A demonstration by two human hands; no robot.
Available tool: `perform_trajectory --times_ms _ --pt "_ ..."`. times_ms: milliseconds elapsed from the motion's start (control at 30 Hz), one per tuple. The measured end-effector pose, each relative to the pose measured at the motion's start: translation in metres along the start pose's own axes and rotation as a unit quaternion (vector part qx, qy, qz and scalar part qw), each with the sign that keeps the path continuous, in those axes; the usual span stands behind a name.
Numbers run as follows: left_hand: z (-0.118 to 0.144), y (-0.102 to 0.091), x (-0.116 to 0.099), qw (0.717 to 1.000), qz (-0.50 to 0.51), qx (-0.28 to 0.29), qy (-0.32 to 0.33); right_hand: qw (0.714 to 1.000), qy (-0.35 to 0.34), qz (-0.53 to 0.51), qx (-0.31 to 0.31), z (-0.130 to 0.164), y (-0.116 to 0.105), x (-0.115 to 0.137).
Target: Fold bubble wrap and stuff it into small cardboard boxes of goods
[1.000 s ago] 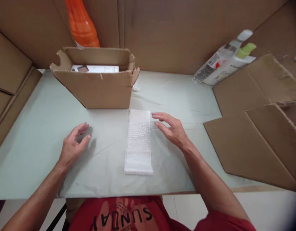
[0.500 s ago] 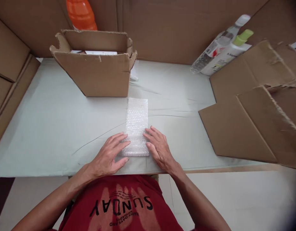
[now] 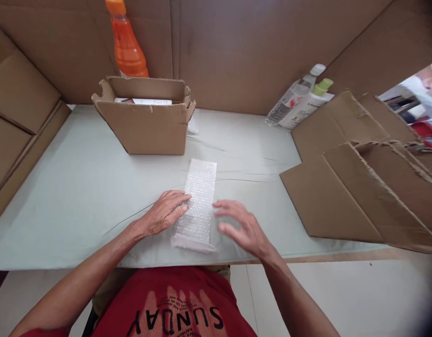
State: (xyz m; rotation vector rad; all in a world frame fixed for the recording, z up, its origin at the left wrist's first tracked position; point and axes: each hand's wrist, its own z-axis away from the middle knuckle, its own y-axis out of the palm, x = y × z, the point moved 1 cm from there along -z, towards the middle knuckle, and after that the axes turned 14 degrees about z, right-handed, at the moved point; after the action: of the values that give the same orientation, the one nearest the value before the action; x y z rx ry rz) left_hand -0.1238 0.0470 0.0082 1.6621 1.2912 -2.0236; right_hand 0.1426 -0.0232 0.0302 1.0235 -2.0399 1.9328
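Observation:
A long bubble-wrapped packet [image 3: 197, 203] lies on the pale green table [image 3: 72, 187], pointing away from me. My left hand [image 3: 165, 213] rests flat with its fingertips on the packet's left edge near the middle. Just right of the packet my right hand [image 3: 242, 229] hovers with fingers spread, holding nothing. The near end of the packet looks slightly lifted off the table.
An open cardboard box [image 3: 144, 117] with white items inside stands at the back, an orange bottle [image 3: 126, 44] behind it. Two plastic bottles [image 3: 300, 100] lie at the back right. Flattened cardboard sheets [image 3: 356, 173] cover the right side. Cardboard walls surround the table.
Both hands came in from the sides to the packet's near end. Since then my right hand has lifted off to the right; my left has slid up its left edge.

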Motion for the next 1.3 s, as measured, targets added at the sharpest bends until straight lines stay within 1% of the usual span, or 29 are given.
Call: perform_trajectory --times_ms 67,100,133,200,267,367,433,533,600,633,667,700,733,767,800,833,900,933,1000,1100,1133,1200,1267,1300 --pt "0.001 0.005 0.000 1.000 -0.020 -0.012 0.006 0.989 0.098 0.094 -0.067 -0.022 0.007 -0.025" --pt "0.001 0.008 0.000 0.999 -0.035 -0.017 0.013 0.978 0.132 0.138 -0.088 -0.035 0.013 -0.037" --pt "0.001 0.012 0.001 0.998 -0.053 -0.020 0.022 0.968 0.151 0.174 -0.098 -0.049 0.019 -0.046" --pt "0.003 0.019 0.000 0.995 -0.092 -0.017 0.037 0.960 0.152 0.213 -0.096 -0.074 0.031 -0.056" --pt "0.007 0.024 -0.004 0.992 -0.121 0.000 0.044 0.962 0.126 0.224 -0.095 -0.093 0.036 -0.058" --pt "0.015 0.028 -0.013 0.990 -0.127 0.029 0.051 0.957 0.107 0.228 -0.145 -0.115 0.032 -0.058" --pt "0.020 0.030 -0.021 0.992 -0.103 0.055 0.057 0.948 0.125 0.233 -0.178 -0.131 0.025 -0.064" --pt "0.028 0.034 -0.028 0.991 -0.070 0.086 0.069 0.937 0.178 0.237 -0.186 -0.148 0.015 -0.080" --pt "0.034 0.036 -0.029 0.991 -0.068 0.086 0.083 0.937 0.194 0.226 -0.183 -0.141 0.007 -0.086" --pt "0.038 0.036 -0.028 0.990 -0.071 0.079 0.091 0.944 0.182 0.212 -0.175 -0.130 0.003 -0.085" --pt "0.042 0.034 -0.027 0.990 -0.071 0.071 0.096 0.956 0.152 0.194 -0.156 -0.114 -0.001 -0.080" --pt "0.045 0.032 -0.026 0.991 -0.070 0.062 0.098 0.971 0.107 0.175 -0.125 -0.094 -0.003 -0.073" --pt "0.047 0.029 -0.024 0.992 -0.067 0.055 0.097 0.983 0.052 0.154 -0.084 -0.072 -0.004 -0.064" --pt "0.049 0.026 -0.022 0.993 -0.062 0.048 0.093 0.989 -0.004 0.140 -0.038 -0.050 -0.004 -0.053" --pt "0.049 0.022 -0.021 0.993 -0.055 0.046 0.089 0.990 -0.046 0.135 0.003 -0.029 -0.002 -0.041" --pt "0.049 0.019 -0.019 0.994 -0.049 0.046 0.086 0.987 -0.072 0.138 0.034 -0.011 0.001 -0.029" --pt "0.045 0.015 -0.016 0.995 -0.037 0.051 0.081 0.982 -0.084 0.155 0.061 0.009 0.013 -0.010" --pt "0.043 0.013 -0.015 0.995 -0.031 0.054 0.078 0.982 -0.079 0.160 0.060 0.013 0.020 -0.003" --pt "0.040 0.013 -0.013 0.996 -0.015 0.054 0.069 0.987 -0.060 0.146 0.028 0.010 0.033 0.006" --pt "0.039 0.014 -0.014 0.999 0.025 0.029 0.037 0.997 0.002 0.050 -0.055 -0.001 0.043 0.009" --pt "0.038 0.015 -0.014 0.999 0.040 0.010 0.017 0.996 0.032 0.011 -0.080 -0.003 0.045 0.008" --pt "0.034 0.018 -0.015 0.997 0.062 -0.046 -0.030 0.989 0.083 -0.044 -0.112 -0.002 0.046 0.005" --pt "0.024 0.021 -0.016 0.990 0.064 -0.103 -0.067 0.984 0.109 -0.043 -0.132 0.002 0.047 0.002" --pt "0.017 0.023 -0.016 0.988 0.058 -0.120 -0.077 0.982 0.114 -0.023 -0.146 0.005 0.047 0.000"
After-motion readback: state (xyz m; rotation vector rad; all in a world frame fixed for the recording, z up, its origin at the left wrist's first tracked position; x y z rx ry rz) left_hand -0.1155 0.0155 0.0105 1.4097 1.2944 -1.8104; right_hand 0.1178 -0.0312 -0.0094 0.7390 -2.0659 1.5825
